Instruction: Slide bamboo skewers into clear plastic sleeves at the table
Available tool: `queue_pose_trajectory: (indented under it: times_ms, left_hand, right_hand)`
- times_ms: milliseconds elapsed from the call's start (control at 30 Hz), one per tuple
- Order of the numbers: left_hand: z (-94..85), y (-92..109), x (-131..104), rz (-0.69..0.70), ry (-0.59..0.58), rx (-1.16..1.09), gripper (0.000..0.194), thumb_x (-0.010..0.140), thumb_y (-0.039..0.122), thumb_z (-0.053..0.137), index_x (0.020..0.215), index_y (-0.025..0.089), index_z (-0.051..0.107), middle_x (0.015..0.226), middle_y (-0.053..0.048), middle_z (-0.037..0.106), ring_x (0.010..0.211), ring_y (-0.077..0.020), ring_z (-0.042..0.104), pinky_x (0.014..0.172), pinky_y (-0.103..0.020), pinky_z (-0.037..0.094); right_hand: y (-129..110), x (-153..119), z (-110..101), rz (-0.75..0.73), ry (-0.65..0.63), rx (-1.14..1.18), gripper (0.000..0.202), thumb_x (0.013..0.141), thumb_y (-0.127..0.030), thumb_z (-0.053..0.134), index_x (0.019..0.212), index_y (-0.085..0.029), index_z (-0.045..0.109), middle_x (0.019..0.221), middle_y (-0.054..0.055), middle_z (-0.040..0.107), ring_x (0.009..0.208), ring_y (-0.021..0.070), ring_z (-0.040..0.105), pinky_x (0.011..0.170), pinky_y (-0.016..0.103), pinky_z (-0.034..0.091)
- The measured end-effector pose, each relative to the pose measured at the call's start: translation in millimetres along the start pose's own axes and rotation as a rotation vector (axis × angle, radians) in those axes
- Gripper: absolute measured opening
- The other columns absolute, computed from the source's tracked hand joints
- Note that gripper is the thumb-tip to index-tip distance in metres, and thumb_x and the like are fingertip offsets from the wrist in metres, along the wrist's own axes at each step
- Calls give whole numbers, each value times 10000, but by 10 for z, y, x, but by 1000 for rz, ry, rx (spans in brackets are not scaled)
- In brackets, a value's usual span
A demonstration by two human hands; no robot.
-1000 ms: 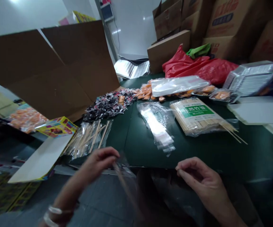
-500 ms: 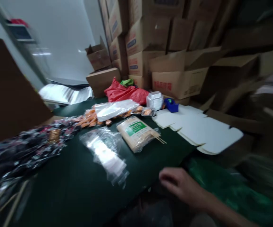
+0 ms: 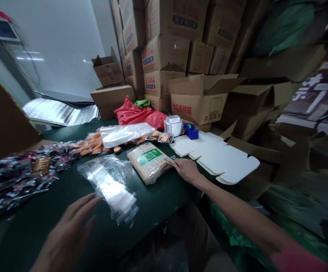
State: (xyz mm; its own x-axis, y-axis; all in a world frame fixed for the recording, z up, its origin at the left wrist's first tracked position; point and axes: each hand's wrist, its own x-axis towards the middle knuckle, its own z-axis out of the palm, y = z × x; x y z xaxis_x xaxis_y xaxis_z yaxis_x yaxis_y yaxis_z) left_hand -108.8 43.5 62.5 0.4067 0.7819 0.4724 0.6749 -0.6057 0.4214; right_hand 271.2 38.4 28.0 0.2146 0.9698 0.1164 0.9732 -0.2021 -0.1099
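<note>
My right hand [image 3: 187,170] pinches the ends of the bamboo sticks [image 3: 170,161] that poke out of a clear pack. That pack of bamboo sticks [image 3: 149,168], with a green and white label, lies flat on the dark green table [image 3: 158,202]. Above the near side of the table is my left hand [image 3: 67,230], open, fingers stretched forward and somewhat blurred. Its fingertips come close to a pile of clear plastic bags [image 3: 107,179]; whether they touch is hard to tell.
Dark wrapped packets [image 3: 13,177] and orange ones [image 3: 88,145] cover the left and back. Clear plastic sheets [image 3: 126,134], plastic trays [image 3: 173,125], a blue tape dispenser [image 3: 190,132] and flat white cartons [image 3: 223,160] lie beyond. Cardboard boxes [image 3: 166,54] are stacked behind.
My right hand has moved forward from the table's near edge to the protruding sticks and closed on them. My left hand has come into view at lower left. The view has shifted right.
</note>
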Motion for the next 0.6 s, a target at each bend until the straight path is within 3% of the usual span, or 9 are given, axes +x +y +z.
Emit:
queue_pose_trajectory:
  times_ms: [133,300,400,467,600]
  left_hand:
    - [384,676,-29,16,-186,-228,346,812,302,524,1146,368,583,1242,2,599,1084,-234,597,920,-370,493]
    - [987,1356,101,-305,-468,-777,355,804,265,500,1148,200,563,1011,-74,651,837,-190,638,714,-329,545]
    - [1306,1550,216,-481,-557,-1022,345,742,251,550,1068,140,566,869,-47,611,675,-146,604,545,-254,512]
    - [1450,1612,278,-526,-574,-1075,331,709,230,577,1022,126,574,814,-28,593,625,-123,579,509,-227,486]
    - [1553,1645,319,-549,-596,-1083,283,702,195,601,975,123,599,794,-24,604,618,-109,569,509,-209,478]
  right_hand:
    - [87,-31,-26,29,-12,-5,300,950,-328,380,923,-163,629,903,124,691,872,254,637,667,286,381]
    - [248,-150,-66,65,-53,34,335,963,-299,343,898,-156,639,865,113,702,819,223,650,645,270,369]
    - [339,-209,-100,70,-66,75,334,966,-293,356,871,-175,653,880,84,708,844,195,648,670,253,369]
    - [361,-221,-103,72,-65,102,325,960,-319,383,885,-181,667,914,89,709,887,199,642,694,252,371]
    - [314,-204,-41,71,-104,173,326,926,-358,452,812,-169,692,864,112,712,855,215,644,678,260,376]
